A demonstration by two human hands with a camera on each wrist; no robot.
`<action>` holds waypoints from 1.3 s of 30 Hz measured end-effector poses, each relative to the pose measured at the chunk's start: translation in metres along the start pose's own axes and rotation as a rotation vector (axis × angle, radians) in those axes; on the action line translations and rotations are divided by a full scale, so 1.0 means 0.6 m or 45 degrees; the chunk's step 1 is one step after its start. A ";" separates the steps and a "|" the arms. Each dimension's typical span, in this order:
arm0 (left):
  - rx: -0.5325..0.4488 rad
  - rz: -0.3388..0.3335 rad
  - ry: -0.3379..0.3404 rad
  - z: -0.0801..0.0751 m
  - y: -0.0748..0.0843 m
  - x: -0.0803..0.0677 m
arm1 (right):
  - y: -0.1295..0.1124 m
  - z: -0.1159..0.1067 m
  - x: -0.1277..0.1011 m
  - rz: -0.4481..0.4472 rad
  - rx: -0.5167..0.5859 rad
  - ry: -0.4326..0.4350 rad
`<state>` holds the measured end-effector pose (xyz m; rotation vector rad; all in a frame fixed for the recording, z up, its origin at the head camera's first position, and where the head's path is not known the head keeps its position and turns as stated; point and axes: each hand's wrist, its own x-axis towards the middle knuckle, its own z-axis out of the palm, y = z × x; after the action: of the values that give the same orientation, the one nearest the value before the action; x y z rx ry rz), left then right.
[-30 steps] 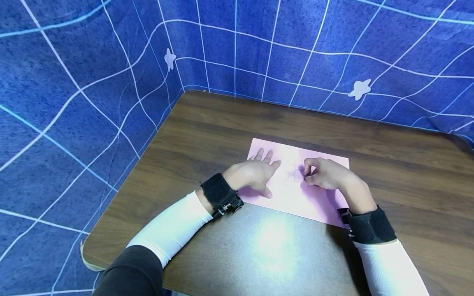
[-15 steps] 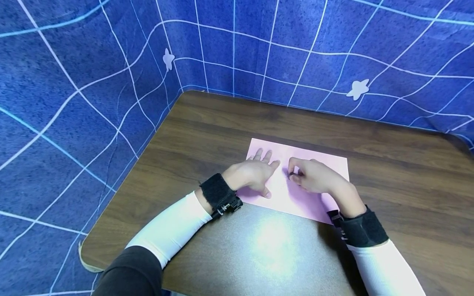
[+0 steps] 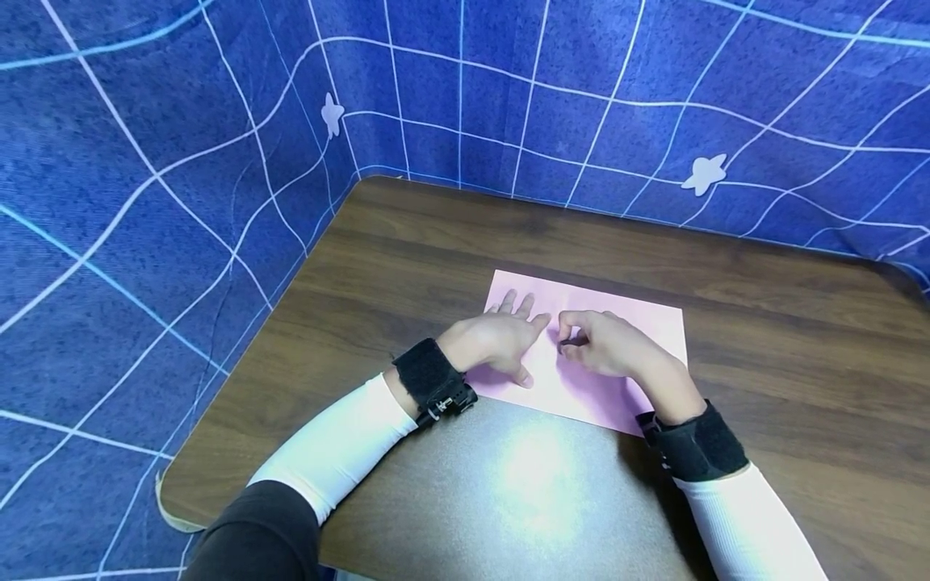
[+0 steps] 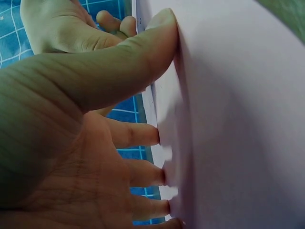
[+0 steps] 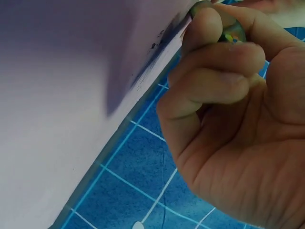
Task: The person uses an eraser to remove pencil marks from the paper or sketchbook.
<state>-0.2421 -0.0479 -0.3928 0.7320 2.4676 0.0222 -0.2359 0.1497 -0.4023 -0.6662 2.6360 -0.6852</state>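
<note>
Pink paper (image 3: 617,339): flat on counter (image 3: 436,250), mid-surface. Left hand (image 3: 494,343): fingers straight, spread, pressing paper's left part. Right hand (image 3: 606,347): fingers curled, pinching small dark eraser (image 3: 570,342) against sheet; apparently rubbing marks out. Blue checked cloth (image 3: 145,161) behind; nothing obstructs.

Left hand (image 3: 497,343) lying flat on a pink sheet of paper (image 3: 639,331), right hand (image 3: 606,347) beside it pinching a small dark thing (image 3: 570,342) against the sheet. Brown wooden table (image 3: 407,258), blue checked cloth (image 3: 145,161) behind.
</note>
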 end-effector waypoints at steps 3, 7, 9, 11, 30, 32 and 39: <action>-0.004 0.005 -0.004 0.000 0.003 0.002 | 0.008 -0.004 -0.003 0.019 0.033 -0.016; -0.004 0.019 -0.004 0.000 0.007 0.004 | 0.022 -0.012 -0.010 0.044 0.126 -0.049; -0.006 0.021 -0.001 0.000 0.007 0.005 | 0.028 -0.016 -0.013 0.050 0.164 -0.066; -0.012 0.018 0.001 0.000 0.007 0.005 | 0.035 -0.021 -0.015 0.057 0.185 -0.083; -0.008 0.009 -0.005 0.002 0.004 0.002 | 0.041 -0.037 -0.029 0.120 0.059 -0.152; -0.028 0.005 -0.006 0.002 0.002 0.001 | 0.040 -0.038 -0.028 0.130 0.013 -0.159; -0.036 -0.001 -0.015 0.000 0.001 0.000 | 0.033 -0.043 -0.024 0.123 0.013 -0.020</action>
<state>-0.2416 -0.0474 -0.3926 0.7166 2.4514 0.0526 -0.2417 0.1820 -0.3888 -0.5351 2.6291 -0.6627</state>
